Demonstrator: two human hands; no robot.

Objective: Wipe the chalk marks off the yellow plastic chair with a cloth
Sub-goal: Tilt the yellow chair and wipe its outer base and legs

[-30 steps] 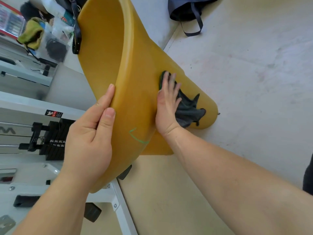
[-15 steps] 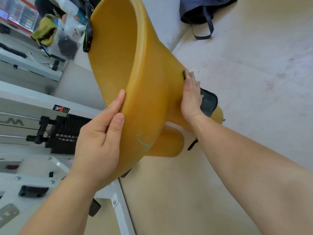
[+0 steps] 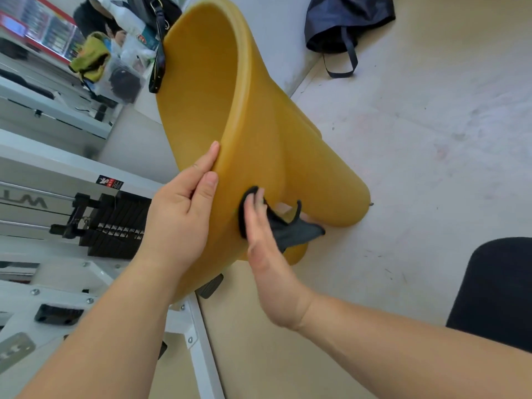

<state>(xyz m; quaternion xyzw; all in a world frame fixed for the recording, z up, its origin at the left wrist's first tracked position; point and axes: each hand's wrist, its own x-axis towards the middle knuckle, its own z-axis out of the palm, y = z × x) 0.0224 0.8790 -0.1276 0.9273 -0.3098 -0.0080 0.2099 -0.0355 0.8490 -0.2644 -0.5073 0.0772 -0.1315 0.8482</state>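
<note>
Tilted yellow plastic chair [image 3: 259, 156] held off the floor [image 3: 431, 139], seat shell opening to the far left, legs pointing right and down toward the ground. Left hand [image 3: 178, 217] clamped on the near rim, thumb on the outer face, fingers curled over the edge; same hold as in both earlier frames, only higher on the rim as the chair has swung.

Right hand [image 3: 270, 254] now down on the near lower part of the outer shell, just right of the left thumb. Half a second ago up on the far side near a leg; a second ago flat on the middle of the shell. Grip spread, not pinching: flat palm and extended fingers pressing the dark cloth [image 3: 288, 228] against the plastic, loose tail of cloth trailing to the right. Fingers blurred, so likely mid-stroke.

Green curved chalk mark, plain on the near shell in both earlier frames, no longer visible; covered by cloth and hand, exactly where the wipe now sits. Whether already rubbed off or merely hidden, cannot tell. Judged: cleaning has shifted from the far side to that last visible mark, so probably close to the end, pending a look under the cloth. No other marks seen on the visible surfaces.
</note>
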